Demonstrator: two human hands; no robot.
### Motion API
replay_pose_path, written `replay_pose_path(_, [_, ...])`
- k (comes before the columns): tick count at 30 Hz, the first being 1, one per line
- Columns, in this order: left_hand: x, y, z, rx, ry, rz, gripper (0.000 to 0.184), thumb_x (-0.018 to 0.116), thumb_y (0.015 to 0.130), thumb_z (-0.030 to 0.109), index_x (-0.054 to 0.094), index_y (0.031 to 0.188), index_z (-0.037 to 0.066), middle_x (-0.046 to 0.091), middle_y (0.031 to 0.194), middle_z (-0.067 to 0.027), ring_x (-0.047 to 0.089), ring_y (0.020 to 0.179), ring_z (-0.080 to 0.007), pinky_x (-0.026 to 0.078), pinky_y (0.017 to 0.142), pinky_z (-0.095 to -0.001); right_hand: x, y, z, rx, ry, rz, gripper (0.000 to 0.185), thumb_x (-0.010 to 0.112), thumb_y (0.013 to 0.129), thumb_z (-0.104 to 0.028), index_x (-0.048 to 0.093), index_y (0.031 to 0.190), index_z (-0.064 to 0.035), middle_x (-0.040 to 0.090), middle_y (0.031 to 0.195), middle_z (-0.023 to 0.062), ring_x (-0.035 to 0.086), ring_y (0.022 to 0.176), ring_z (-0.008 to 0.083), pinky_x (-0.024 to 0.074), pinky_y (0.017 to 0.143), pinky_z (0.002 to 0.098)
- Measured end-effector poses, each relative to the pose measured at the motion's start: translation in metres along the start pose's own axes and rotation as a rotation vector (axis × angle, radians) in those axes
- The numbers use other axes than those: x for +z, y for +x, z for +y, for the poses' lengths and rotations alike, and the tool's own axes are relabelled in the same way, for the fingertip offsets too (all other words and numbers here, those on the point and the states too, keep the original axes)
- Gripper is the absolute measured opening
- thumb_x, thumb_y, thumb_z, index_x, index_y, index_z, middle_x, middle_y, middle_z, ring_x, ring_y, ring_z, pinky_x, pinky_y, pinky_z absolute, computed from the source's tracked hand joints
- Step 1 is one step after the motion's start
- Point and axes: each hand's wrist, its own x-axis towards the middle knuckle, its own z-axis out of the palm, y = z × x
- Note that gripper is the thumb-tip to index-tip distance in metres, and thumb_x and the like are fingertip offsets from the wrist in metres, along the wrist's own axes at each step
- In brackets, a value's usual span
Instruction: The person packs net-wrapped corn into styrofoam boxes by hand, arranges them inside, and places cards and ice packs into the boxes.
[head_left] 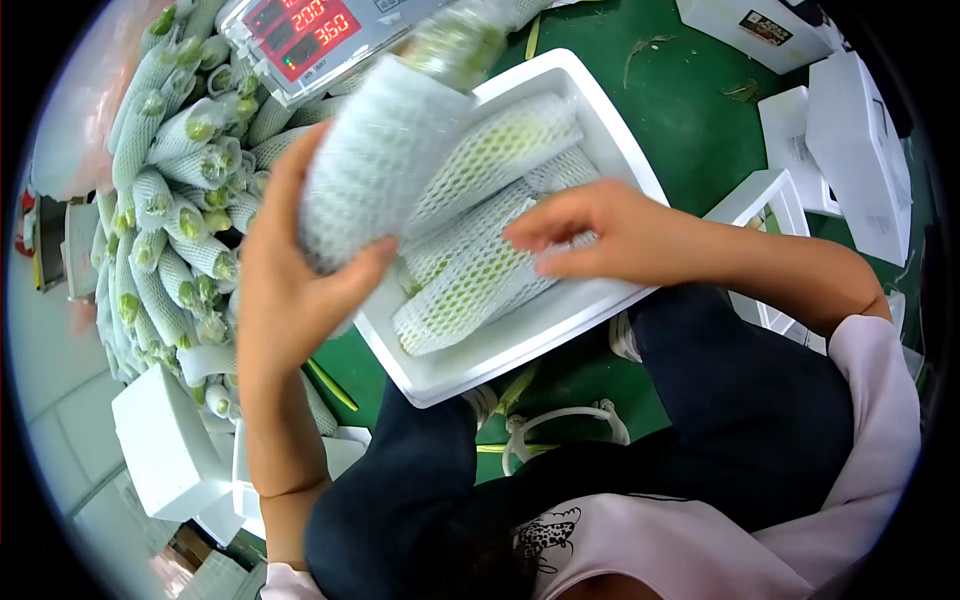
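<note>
A white foam box point(612, 130) stands in front of me, tilted in view, with several green vegetables in white foam netting point(465, 290) lying side by side in it. Raised over the box's left side, my left hand point(315, 260) is wrapped round another netted vegetable point(375, 165), whose upper end is in clear film and blurred. My right hand point(590, 232) is over the box's right part, fingers bent and apart, close above the netted vegetables. Nothing shows between its fingers.
A digital scale point(300, 40) with red figures stands at the upper left. Beside it lies a large pile of netted vegetables point(180, 220). White foam boxes point(855, 150) are at the right, another box point(170, 440) at lower left. Leaf scraps lie on the green floor point(670, 100).
</note>
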Motion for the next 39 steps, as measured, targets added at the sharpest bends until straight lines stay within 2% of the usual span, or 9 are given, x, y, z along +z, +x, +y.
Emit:
replay_pose_path(6, [0.036, 0.004, -0.004, -0.106, -0.176, -0.13, 0.08, 0.079, 0.069, 0.017, 0.047, 0.14, 0.002, 0.065, 0.119, -0.0173, 0.064, 0.111, -0.0248, 0.048, 0.097, -0.0365, 0.029, 0.052, 0.05, -0.489, -1.305, 0.139, 0.066, 0.076, 0.078, -0.016, 0.054, 0.139, -0.009, 0.056, 0.132, 0.016, 0.052, 0.124, 0.0314, 0.044, 0.1, 0.0442])
replay_pose_path(12, [0.043, -0.023, -0.006, 0.055, 0.132, -0.245, 0.085, 0.079, 0.075, 0.021, 0.039, 0.147, 0.003, 0.059, 0.125, -0.0202, 0.06, 0.112, -0.037, 0.048, 0.097, -0.0428, 0.01, -0.009, 0.011, -0.244, -1.075, -0.009, 0.06, 0.077, 0.078, -0.018, 0.059, 0.134, -0.0124, 0.059, 0.129, 0.0144, 0.054, 0.121, 0.0319, 0.0433, 0.1, 0.0444])
replay_pose_path(15, [0.098, -0.038, -0.018, 0.289, 0.528, -0.354, 0.08, 0.073, 0.082, 0.019, 0.035, 0.151, 0.007, 0.042, 0.148, -0.0181, 0.04, 0.138, -0.0319, 0.034, 0.111, -0.0518, -0.009, -0.042, 0.023, -0.527, -0.932, 0.126, 0.032, 0.067, 0.089, -0.016, 0.068, 0.12, -0.0049, 0.066, 0.114, 0.0144, 0.063, 0.106, 0.0313, 0.0513, 0.088, 0.0396])
replay_pose_path(20, [0.113, -0.039, -0.034, 0.48, 0.653, -0.432, 0.071, 0.067, 0.086, 0.014, 0.037, 0.15, 0.007, 0.029, 0.16, -0.0147, 0.031, 0.147, -0.0314, 0.026, 0.116, -0.0557, -0.013, -0.104, 0.014, -0.215, -0.569, 0.686, 0.016, 0.065, 0.091, -0.009, 0.073, 0.102, -0.0002, 0.072, 0.091, 0.0116, 0.069, 0.084, 0.0228, 0.0536, 0.08, 0.0308])
replay_pose_path(28, [0.102, -0.013, -0.044, 0.334, 0.434, -0.468, 0.07, 0.065, 0.088, 0.015, 0.036, 0.152, 0.005, 0.019, 0.162, -0.0228, 0.019, 0.15, -0.0406, 0.012, 0.121, -0.0545, -0.029, -0.09, 0.147, -0.447, -0.127, 1.419, 0.028, 0.062, 0.095, -0.007, 0.065, 0.122, -0.0039, 0.061, 0.126, 0.0115, 0.06, 0.114, 0.0215, 0.0494, 0.09, 0.0306])
replay_pose_path(30, [0.102, -0.051, -0.059, 0.009, 0.043, -0.005, 0.075, 0.062, 0.093, 0.017, 0.025, 0.157, 0.006, 0.019, 0.163, -0.0187, 0.018, 0.151, -0.0357, 0.012, 0.122, -0.051, -0.034, -0.132, 0.186, -0.38, -0.339, 1.671, 0.033, 0.062, 0.093, -0.006, 0.062, 0.126, -0.0051, 0.06, 0.126, 0.0116, 0.058, 0.116, 0.0228, 0.0491, 0.091, 0.0317])
replay_pose_path(34, [0.079, -0.079, -0.011, -1.134, -0.726, -0.151, 0.077, 0.049, 0.094, 0.024, 0.013, 0.16, 0.006, 0.02, 0.165, -0.0116, 0.021, 0.151, -0.0283, 0.016, 0.121, -0.0428, -0.06, -0.251, 0.331, 0.395, -0.521, 1.851, 0.045, 0.068, 0.086, -0.016, 0.06, 0.128, -0.0009, 0.06, 0.127, 0.0196, 0.055, 0.121, 0.0353, 0.0417, 0.105, 0.0428])
replay_pose_path(38, [0.104, -0.085, -0.014, -0.723, -0.65, -0.277, 0.085, 0.053, 0.095, 0.023, 0.003, 0.159, 0.0, 0.013, 0.164, -0.021, 0.015, 0.151, -0.0365, 0.012, 0.122, -0.0364, -0.07, -0.293, 0.386, 0.96, -0.794, 1.222, 0.094, 0.075, 0.079, -0.041, 0.032, 0.151, 0.0004, 0.035, 0.15, 0.0314, 0.042, 0.135, 0.0448, 0.0374, 0.112, 0.0464])
replay_pose_path(39, [0.107, -0.102, -0.036, -0.573, -0.198, -0.394, 0.087, 0.052, 0.096, 0.022, -0.004, 0.158, -0.001, 0.012, 0.164, -0.0246, 0.015, 0.151, -0.0322, 0.014, 0.121, -0.0342, -0.07, -0.29, 0.388, 1.009, -0.627, 1.088, 0.103, 0.074, 0.079, -0.044, 0.02, 0.156, -0.0019, 0.024, 0.155, 0.0339, 0.033, 0.14, 0.0485, 0.0321, 0.116, 0.048])
